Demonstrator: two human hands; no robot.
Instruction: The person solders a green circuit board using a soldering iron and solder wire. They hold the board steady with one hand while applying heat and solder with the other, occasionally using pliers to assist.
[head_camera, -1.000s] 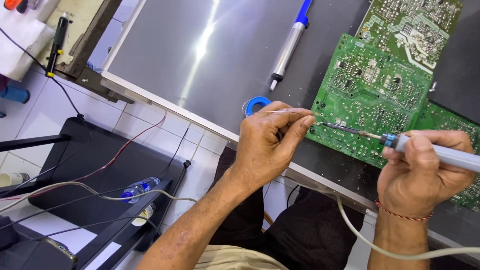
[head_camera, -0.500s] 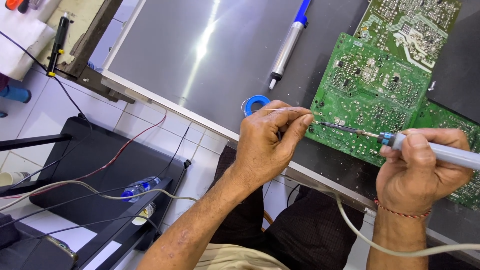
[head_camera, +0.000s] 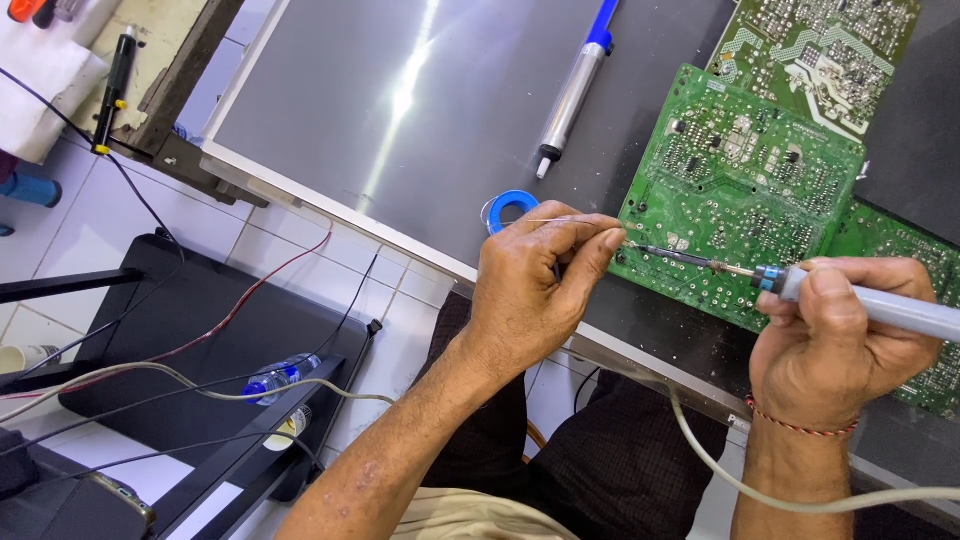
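My left hand (head_camera: 540, 275) pinches a thin solder wire (head_camera: 560, 221) and holds its end at the near left corner of a green circuit board (head_camera: 745, 180). A blue solder spool (head_camera: 512, 210) lies just behind that hand. My right hand (head_camera: 835, 340) grips a soldering iron (head_camera: 870, 300) with a grey handle and blue collar. Its metal tip (head_camera: 665, 254) points left and meets the wire at the board's edge. The iron's pale cord (head_camera: 720, 470) trails down past my wrist.
The board lies on the back of a large flat panel (head_camera: 400, 130). A blue and silver desoldering pump (head_camera: 575, 90) lies on the panel. A second green board (head_camera: 820, 40) sits at the top right. On the floor to the left are a black stand (head_camera: 190, 350), cables and a plastic bottle (head_camera: 280, 378).
Both hands have held almost still. The iron's tip and the wire stay together at the board's corner.
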